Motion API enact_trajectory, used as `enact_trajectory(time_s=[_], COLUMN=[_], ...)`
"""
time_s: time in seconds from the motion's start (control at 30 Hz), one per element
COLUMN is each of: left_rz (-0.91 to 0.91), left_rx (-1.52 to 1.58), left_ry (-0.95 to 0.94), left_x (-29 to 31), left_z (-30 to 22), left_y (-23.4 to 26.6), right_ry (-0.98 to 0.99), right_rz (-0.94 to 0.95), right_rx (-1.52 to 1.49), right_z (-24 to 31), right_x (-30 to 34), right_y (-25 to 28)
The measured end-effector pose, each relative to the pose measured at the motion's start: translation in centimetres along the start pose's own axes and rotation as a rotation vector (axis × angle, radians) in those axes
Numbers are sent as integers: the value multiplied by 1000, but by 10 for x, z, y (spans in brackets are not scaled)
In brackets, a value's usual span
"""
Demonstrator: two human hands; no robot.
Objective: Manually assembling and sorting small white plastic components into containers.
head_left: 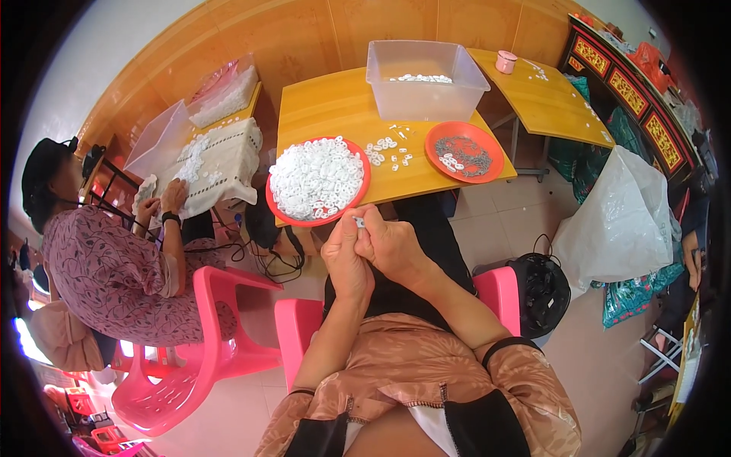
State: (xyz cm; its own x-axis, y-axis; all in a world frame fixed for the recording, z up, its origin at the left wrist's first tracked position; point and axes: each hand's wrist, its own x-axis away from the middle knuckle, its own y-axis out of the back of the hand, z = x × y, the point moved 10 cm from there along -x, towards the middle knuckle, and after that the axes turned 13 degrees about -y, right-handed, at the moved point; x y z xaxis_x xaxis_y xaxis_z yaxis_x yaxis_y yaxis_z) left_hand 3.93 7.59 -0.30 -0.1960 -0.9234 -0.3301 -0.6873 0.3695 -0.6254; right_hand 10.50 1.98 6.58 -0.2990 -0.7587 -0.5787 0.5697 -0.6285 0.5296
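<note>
My left hand (345, 263) and my right hand (391, 245) meet in front of me, just off the table's near edge. Both are closed, thumbs together, pinching one small white plastic piece (359, 222); most of it is covered by fingers. Just beyond them sits a red round tray (368, 181) heaped with white oval plastic pieces (316, 177). To its right, several loose white pieces (378, 150) lie on the yellow table (312, 107). An orange-red bowl (487, 145) holds small grey metal parts (466, 152) and a few white pieces.
A clear plastic bin (426, 95) with white pieces stands at the table's back. At left, a co-worker (114, 251) handles white pieces at a cloth-covered table (236, 160). An empty pink chair (205, 350) stands beside me; a white sack (617, 213) and black basket (539, 293) are at right.
</note>
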Motion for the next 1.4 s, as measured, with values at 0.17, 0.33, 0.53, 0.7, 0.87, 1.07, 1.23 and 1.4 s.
enact_trajectory(time_s=[0.17,0.33,0.53,0.7,0.87,1.07,1.23,1.4], left_rz=[-35,-5,8,-5,62,231,217,215], left_rx=[60,61,50,74,113,43,21,37], left_ry=[-31,-56,-56,-61,11,-77,-59,-45], left_x=[-1,-5,-4,-4,-3,-10,-13,-16], left_z=[-10,-14,-15,-14,-8,-18,-13,-11], left_y=[-8,-8,-8,-8,-11,-17,-10,-8], right_ry=[37,24,-7,-118,-354,-545,-655,-703], right_rz=[-43,11,55,87,212,302,366,364], right_rx=[-36,-92,-151,-299,-611,-869,-956,-990], right_z=[11,12,7,-1,-19,-23,-24,-32], right_x=[-1,-1,-1,-3,-4,-1,3,3], right_y=[7,7,1,1,-6,-8,-13,-18])
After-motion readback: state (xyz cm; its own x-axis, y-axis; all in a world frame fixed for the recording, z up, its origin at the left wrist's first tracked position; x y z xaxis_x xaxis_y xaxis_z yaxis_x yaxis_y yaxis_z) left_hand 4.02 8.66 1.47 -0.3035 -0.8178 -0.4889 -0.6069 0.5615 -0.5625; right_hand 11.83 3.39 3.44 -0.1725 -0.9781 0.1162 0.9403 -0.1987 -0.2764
